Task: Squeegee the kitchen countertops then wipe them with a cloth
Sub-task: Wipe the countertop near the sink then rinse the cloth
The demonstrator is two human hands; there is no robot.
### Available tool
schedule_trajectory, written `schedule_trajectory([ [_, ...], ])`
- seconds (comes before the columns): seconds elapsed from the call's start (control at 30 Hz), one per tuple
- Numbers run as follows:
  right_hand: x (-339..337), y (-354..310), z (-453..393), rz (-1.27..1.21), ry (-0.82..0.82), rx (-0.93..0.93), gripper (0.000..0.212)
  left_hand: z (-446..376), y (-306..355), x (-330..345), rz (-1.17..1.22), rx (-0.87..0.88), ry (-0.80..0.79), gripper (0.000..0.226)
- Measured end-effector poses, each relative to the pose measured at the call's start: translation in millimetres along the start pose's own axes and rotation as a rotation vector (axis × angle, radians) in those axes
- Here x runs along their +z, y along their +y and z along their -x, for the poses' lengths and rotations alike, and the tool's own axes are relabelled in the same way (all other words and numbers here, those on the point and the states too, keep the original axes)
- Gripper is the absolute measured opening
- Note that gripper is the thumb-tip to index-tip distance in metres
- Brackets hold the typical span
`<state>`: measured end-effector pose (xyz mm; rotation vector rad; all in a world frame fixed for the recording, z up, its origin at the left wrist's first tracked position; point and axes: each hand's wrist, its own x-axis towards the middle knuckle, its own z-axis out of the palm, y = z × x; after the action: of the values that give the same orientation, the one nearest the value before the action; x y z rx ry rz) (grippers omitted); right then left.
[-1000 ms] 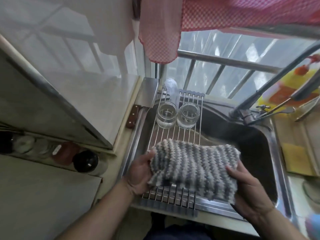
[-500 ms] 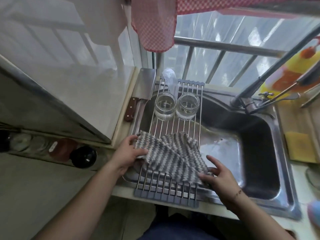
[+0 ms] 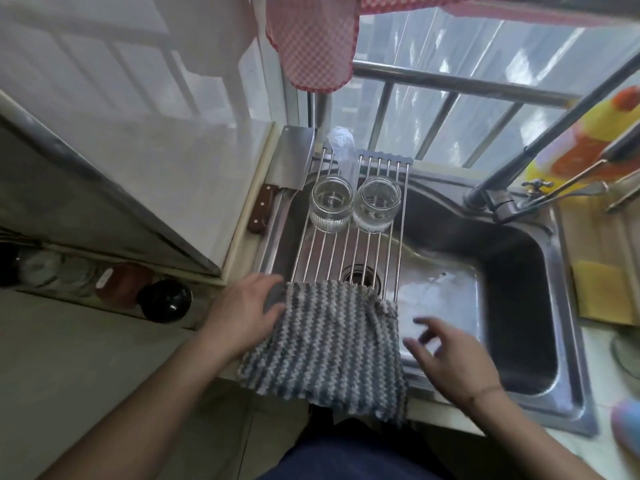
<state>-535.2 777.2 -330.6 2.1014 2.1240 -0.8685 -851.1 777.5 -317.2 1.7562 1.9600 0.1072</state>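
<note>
Change over the last second. The striped grey cloth (image 3: 325, 344), first held bunched above the roll-up drying rack (image 3: 349, 244) by both hands, was then stretched slantwise across the rack's bars; it now lies spread flat over the rack's near end, its front edge hanging over the sink's front rim (image 3: 446, 407). The left hand (image 3: 247, 317) has shifted to the cloth's left edge. The right hand (image 3: 450, 362) has let go and hovers, fingers spread, just beside the cloth's right edge.

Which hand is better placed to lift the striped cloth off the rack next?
Probably the left hand: it already grips the cloth at its left edge. The right hand hovers open beside it, touching nothing.
</note>
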Motion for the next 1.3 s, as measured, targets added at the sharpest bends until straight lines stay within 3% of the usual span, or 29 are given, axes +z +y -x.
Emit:
schedule_trajectory([
  [0.07,4.8,-8.6,-26.4,-0.098,0.084,-0.025,0.052,-22.9,4.6,6.9,-0.022,0.067,0.078,0.046],
  [0.13,11.1,-12.6,-45.8,-0.145,0.091,-0.045,0.053,-41.8,5.1,12.9,-0.083,0.079,0.054,0.045],
  [0.27,18.4,-13.4,-56.1,-0.124,0.145,-0.122,0.016,-56.0,-1.3,20.4,-0.138,0.082,0.037,0.043],
  [0.4,25.0,-6.4,-50.3,-0.061,0.176,-0.239,0.028,-57.9,-4.6,24.7,-0.141,0.077,0.071,0.031],
  [0.5,29.9,-1.7,-49.9,-0.055,0.224,-0.325,0.013,-56.0,-6.5,22.9,-0.156,0.07,0.054,0.024],
  [0.57,26.7,-0.4,-51.5,-0.247,0.265,-0.277,0.007,-57.7,-7.5,18.9,-0.15,0.076,0.054,0.02],
  [0.67,10.3,-3.2,-56.0,-0.585,0.253,-0.04,0.014,-64.2,-4.4,9.1,0.0,0.079,0.095,0.015],
  [0.77,1.5,-3.7,-73.1,-0.639,0.252,0.04,0.012,-80.2,3.3,5.0,0.033,0.094,0.19,0.014],
  [0.87,0.2,-2.0,-97.0,-0.723,0.24,0.167,0.009,-97.2,8.2,9.7,0.053,0.031,0.158,0.022],
  [0.93,2.2,2.3,-102.7,-0.647,0.204,0.241,0.031,-96.7,8.7,13.6,-0.004,-0.011,0.128,0.037],
  [1.0,2.5,6.8,-89.0,-0.5,0.245,0.218,0.037,-81.2,6.2,16.4,-0.073,0.052,0.153,0.032],
  [1.1,8.8,15.6,-41.0,-0.178,0.252,-0.136,0.013,-36.8,-5.8,21.8,-0.173,0.152,0.088,0.027],
  [1.2,23.1,19.7,-1.3,0.113,0.07,-0.328,0.033,5.2,-24.9,29.1,-0.213,0.164,0.002,0.026],
  [1.3,36.2,20.7,9.5,0.192,0.036,-0.409,0.032,24.9,-31.7,32.2,-0.234,0.189,-0.001,0.014],
])
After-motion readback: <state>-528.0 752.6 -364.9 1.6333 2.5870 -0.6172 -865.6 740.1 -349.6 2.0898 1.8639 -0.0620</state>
